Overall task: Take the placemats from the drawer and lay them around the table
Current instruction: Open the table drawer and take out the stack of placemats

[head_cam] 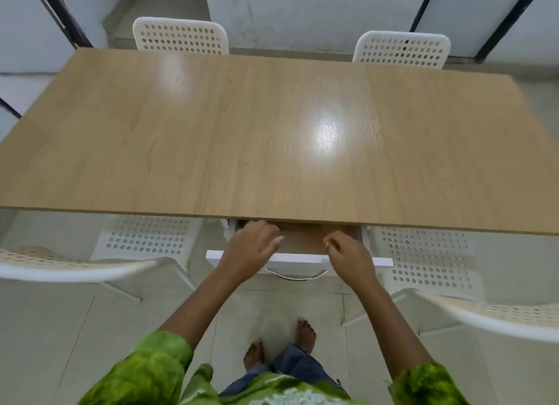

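Note:
A white drawer (298, 258) with a curved metal handle (296, 276) is pulled partly out from under the near edge of the light wooden table (272, 138). Inside it I see a brown flat surface (305, 238); whether that is a placemat or the drawer's bottom I cannot tell. My left hand (252, 247) hovers over the drawer's left part, fingers spread and holding nothing. My right hand (349, 253) is over the drawer's right part, fingers loosely curled with nothing in them. The tabletop bears nothing.
Two white perforated chairs (181, 35) (402, 49) stand at the table's far side. Two more (142, 238) (423, 253) are tucked at the near side, left and right of the drawer. My bare feet (281, 344) stand on the tiled floor.

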